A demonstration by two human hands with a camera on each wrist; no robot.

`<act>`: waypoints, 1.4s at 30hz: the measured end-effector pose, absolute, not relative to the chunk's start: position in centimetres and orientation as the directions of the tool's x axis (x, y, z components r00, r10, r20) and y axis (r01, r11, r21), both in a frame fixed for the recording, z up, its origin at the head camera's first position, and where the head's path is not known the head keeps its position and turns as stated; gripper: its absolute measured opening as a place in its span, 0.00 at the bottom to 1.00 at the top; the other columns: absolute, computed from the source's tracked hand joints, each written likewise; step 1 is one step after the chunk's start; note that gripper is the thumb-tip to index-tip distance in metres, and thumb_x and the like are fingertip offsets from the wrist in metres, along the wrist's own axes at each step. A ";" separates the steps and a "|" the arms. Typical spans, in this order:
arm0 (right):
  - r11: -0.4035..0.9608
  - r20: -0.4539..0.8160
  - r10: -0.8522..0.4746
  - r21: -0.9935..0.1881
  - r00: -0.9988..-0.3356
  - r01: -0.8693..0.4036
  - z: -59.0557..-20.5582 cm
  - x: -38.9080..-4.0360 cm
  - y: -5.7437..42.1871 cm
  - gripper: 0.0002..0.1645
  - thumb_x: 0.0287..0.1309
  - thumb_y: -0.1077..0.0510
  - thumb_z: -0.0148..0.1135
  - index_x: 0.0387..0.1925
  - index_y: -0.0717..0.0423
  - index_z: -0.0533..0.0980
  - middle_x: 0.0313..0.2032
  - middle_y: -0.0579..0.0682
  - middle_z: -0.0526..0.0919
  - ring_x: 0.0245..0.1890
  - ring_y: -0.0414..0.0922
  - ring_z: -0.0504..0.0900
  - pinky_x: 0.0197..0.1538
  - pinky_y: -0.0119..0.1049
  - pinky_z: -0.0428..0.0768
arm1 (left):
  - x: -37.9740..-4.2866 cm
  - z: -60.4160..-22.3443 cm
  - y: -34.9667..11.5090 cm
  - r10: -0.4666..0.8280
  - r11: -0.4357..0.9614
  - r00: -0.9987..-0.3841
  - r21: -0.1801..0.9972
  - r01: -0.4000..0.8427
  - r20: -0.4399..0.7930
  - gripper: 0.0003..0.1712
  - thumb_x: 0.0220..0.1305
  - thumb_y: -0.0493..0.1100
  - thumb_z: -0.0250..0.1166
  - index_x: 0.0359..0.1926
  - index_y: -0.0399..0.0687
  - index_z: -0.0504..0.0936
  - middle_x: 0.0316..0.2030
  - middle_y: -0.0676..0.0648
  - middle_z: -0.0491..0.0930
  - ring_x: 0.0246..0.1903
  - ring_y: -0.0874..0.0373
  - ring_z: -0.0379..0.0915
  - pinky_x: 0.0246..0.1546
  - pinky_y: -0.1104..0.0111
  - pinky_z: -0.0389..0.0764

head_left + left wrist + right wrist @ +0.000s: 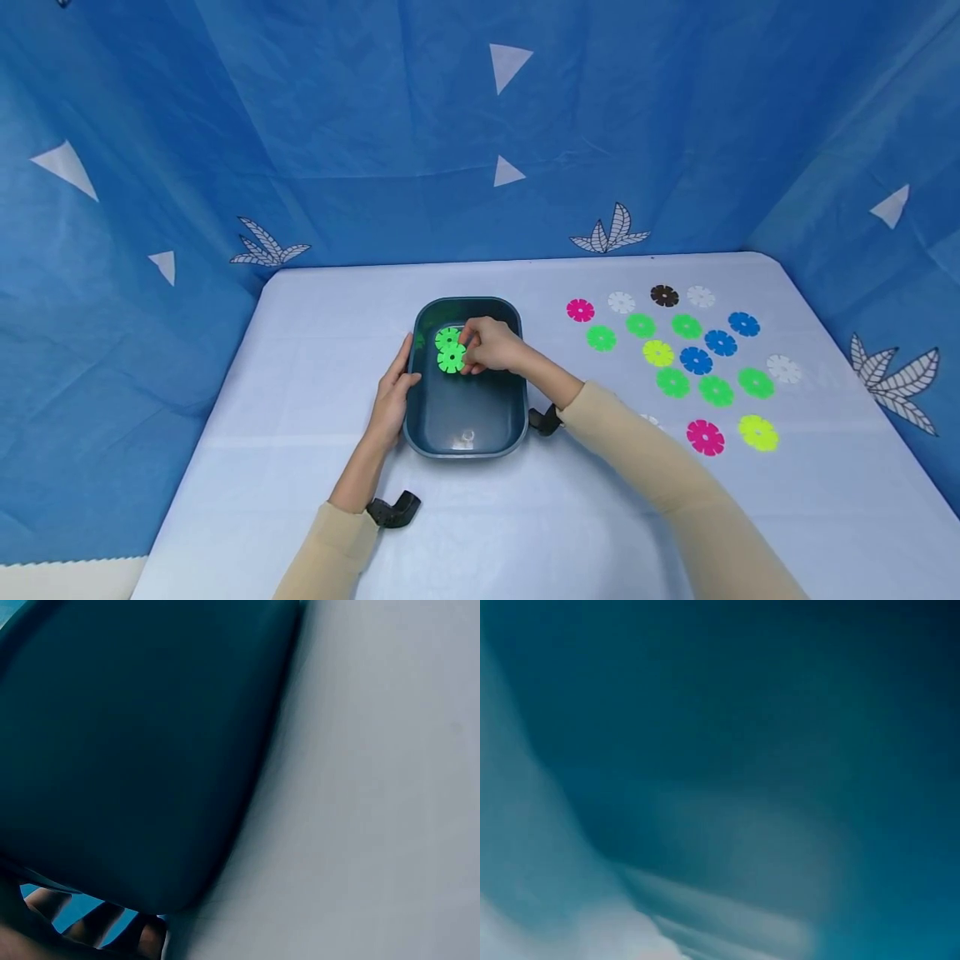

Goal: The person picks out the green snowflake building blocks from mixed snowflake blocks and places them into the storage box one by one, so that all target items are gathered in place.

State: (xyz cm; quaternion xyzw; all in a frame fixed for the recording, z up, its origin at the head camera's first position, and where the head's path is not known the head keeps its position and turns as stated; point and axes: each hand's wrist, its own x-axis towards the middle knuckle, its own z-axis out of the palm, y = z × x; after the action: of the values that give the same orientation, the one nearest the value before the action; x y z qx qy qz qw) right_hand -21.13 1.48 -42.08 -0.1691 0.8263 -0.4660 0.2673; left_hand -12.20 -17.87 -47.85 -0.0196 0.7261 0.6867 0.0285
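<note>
A dark teal plastic tray (pixel 465 417) stands on the white table. My left hand (pixel 388 404) holds its left side, thumb over the rim and fingers along the outer wall. In the left wrist view, the fingers (pixel 90 922) show beside the tray wall (pixel 142 750). Reaching into the tray from the right, my right hand (pixel 491 344) pinches the edge of a green notched snowflake disc (pixel 452 358). Another green snowflake disc (pixel 446 335) lies just behind it, partly overlapped. The right wrist view is blurred and shows mostly the tray's inside (pixel 705 727).
Right of the tray lie several loose snowflake discs: green (pixel 716 391), blue (pixel 696 361), yellow (pixel 758 433), pink (pixel 706 437), white (pixel 783 369) and a dark brown one (pixel 664 296). The right forearm covers part of a white disc. A blue patterned cloth (pixel 375 125) hangs behind the table.
</note>
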 end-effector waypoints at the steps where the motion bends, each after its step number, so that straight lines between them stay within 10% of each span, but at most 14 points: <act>1: 0.512 -0.288 -0.526 -0.858 -0.800 -0.028 -42.3 -21.2 1.4 0.14 0.58 0.70 0.61 0.46 0.65 0.74 0.26 0.56 0.82 0.30 0.52 0.88 0.35 0.41 0.87 | -12.2 -47.8 -17.9 0.012 0.056 -0.998 0.996 -0.065 -0.066 0.36 0.72 0.37 0.43 0.77 0.63 0.49 0.78 0.55 0.42 0.77 0.57 0.32 0.77 0.53 0.36; 42: 0.534 -0.275 -0.520 -0.844 -0.809 -0.057 -44.2 -21.2 0.5 0.15 0.58 0.68 0.63 0.47 0.69 0.76 0.29 0.56 0.84 0.25 0.44 0.87 0.31 0.34 0.85 | -12.3 -47.9 -17.8 0.007 0.052 -0.998 0.997 -0.055 -0.055 0.37 0.71 0.36 0.43 0.78 0.58 0.48 0.78 0.55 0.43 0.77 0.57 0.32 0.77 0.52 0.36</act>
State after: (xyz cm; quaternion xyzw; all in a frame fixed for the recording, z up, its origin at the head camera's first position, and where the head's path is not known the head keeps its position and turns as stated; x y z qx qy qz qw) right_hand -21.16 0.48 -44.16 -0.1721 0.8373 -0.4510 0.2567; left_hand -12.26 -17.78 -47.92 -0.0164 0.7249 0.6883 0.0226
